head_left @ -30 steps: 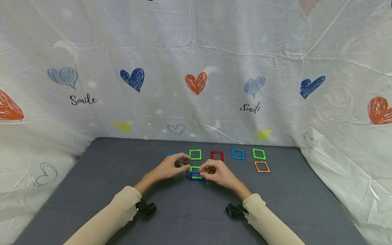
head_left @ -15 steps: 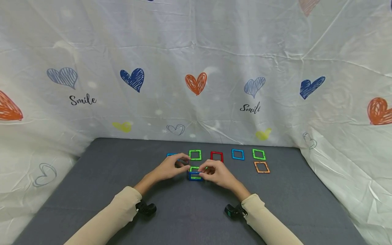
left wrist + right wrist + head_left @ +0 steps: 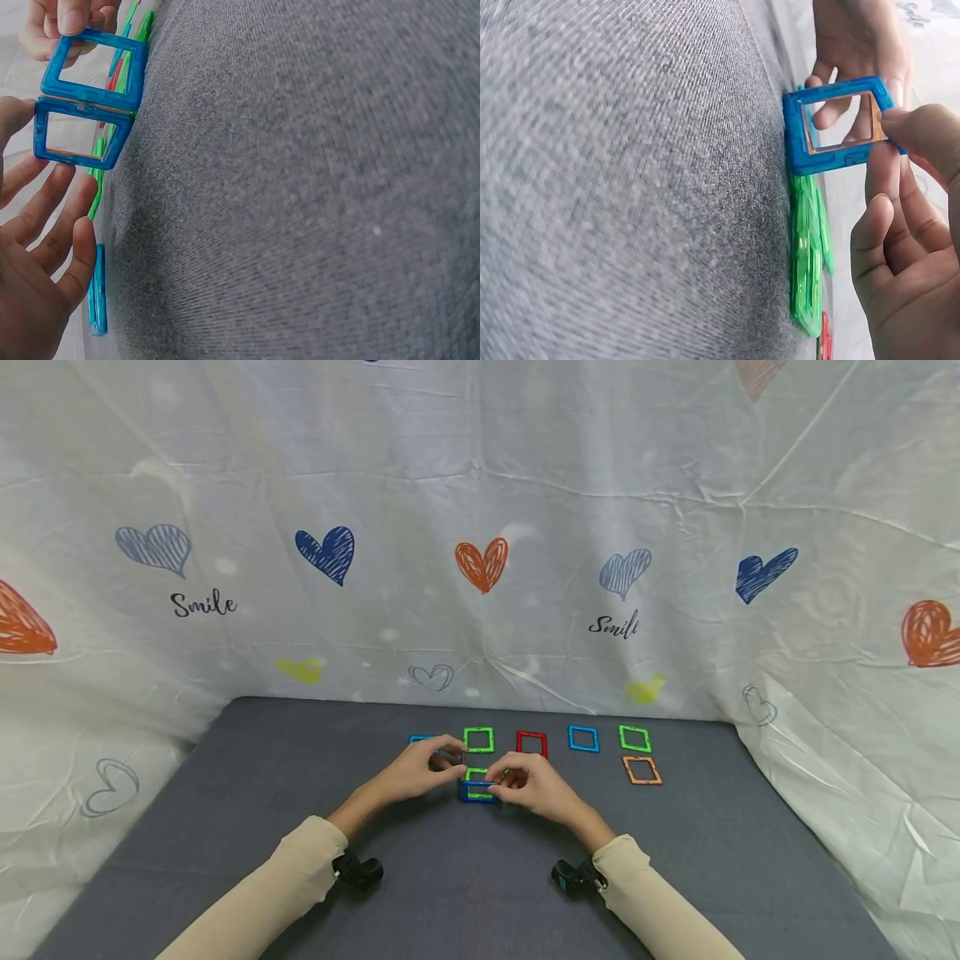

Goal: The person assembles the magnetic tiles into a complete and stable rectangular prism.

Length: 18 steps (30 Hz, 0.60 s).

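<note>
Two blue square magnetic tiles stand on edge, meeting at a corner over a green tile (image 3: 477, 773) that lies flat. My left hand (image 3: 416, 768) pinches the left upright blue tile (image 3: 75, 159) between thumb and fingertips. With thumb and fingers, my right hand (image 3: 536, 785) pinches the upper edge of the front blue tile (image 3: 832, 159). Through that front tile an orange edge (image 3: 877, 120) shows; which tile it belongs to is partly hidden. In the head view the left upright tile appears nearly edge-on beside my left fingertips.
Behind my hands lie a green tile (image 3: 478, 740), a red tile (image 3: 532, 734), a blue tile (image 3: 583, 727) and another green tile (image 3: 634, 727). An orange tile (image 3: 642, 782) is at the right. My left hand partly covers one more blue tile (image 3: 423, 738). A white curtain (image 3: 405, 635) hangs behind the grey table (image 3: 465, 885).
The front blue tile and my right hand have shifted very slightly left since a second ago. Both hands keep their holds, and the left hand stays in place.
</note>
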### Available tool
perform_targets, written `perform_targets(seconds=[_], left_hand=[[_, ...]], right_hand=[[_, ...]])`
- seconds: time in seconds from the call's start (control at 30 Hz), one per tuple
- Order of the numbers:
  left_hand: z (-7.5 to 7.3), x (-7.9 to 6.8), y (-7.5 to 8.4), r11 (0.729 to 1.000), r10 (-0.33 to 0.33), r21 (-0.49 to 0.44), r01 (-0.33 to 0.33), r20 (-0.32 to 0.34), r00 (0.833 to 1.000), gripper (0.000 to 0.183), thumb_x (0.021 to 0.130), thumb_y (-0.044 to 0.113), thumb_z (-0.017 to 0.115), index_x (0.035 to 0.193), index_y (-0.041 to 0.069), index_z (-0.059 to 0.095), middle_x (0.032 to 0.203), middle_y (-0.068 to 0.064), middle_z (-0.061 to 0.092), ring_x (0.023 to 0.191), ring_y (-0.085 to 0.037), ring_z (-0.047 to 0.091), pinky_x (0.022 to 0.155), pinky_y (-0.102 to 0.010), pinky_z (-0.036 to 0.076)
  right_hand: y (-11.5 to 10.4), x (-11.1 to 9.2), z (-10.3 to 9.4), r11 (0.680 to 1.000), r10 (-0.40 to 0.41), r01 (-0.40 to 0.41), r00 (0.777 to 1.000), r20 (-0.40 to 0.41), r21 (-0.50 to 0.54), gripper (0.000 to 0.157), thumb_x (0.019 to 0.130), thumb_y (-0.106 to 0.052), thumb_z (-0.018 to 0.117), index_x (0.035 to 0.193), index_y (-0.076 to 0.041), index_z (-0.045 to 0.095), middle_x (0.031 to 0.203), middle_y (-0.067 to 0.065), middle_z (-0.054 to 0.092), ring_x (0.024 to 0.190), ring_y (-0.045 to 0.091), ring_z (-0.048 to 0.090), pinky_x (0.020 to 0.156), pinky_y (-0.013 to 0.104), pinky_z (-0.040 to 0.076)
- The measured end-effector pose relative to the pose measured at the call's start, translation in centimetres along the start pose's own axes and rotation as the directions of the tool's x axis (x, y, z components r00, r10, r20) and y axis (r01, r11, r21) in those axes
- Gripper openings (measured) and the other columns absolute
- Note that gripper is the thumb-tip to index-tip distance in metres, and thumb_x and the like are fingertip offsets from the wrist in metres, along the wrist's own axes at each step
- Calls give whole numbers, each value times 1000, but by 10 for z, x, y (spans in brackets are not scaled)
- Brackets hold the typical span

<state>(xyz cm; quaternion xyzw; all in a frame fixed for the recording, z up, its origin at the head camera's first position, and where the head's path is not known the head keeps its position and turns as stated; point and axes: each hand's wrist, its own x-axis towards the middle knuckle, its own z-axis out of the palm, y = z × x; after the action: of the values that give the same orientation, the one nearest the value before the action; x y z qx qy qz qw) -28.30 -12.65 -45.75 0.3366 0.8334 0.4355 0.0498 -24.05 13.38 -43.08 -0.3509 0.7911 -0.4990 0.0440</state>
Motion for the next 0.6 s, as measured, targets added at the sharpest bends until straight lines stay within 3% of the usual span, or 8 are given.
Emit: perform_targets(seconds=[0.23,0.4,0.6], left_hand=[[0,0,0,1000,-2,-1,2,3,1000,40,102,24,67,134,0,60,127,-14,62,97,-21,69,84,-36,55],[0,0,0,1000,-11,-13,11,5,1000,40,102,25,67,134,1,60,128,-16,62,98,-21,69,84,-37,55],[0,0,1,999,-25,-19,25,2,1000,40,102,26,67,134,2,61,129,-16,61,99,-20,68,84,-36,55]], right_hand=[[32,1,0,1000,-24,24,1000,-4,1,18,90,5,75,108,5,72,100,16,68,79,28,65,62,31,52],[37,-2,-8,999,-52,52,999,-4,10,21,90,1,77,111,3,71,104,16,68,80,23,66,64,32,55],[40,-11,-22,999,-52,52,998,-29,-7,23,90,6,74,113,5,69,103,22,67,79,30,66,63,35,54]])
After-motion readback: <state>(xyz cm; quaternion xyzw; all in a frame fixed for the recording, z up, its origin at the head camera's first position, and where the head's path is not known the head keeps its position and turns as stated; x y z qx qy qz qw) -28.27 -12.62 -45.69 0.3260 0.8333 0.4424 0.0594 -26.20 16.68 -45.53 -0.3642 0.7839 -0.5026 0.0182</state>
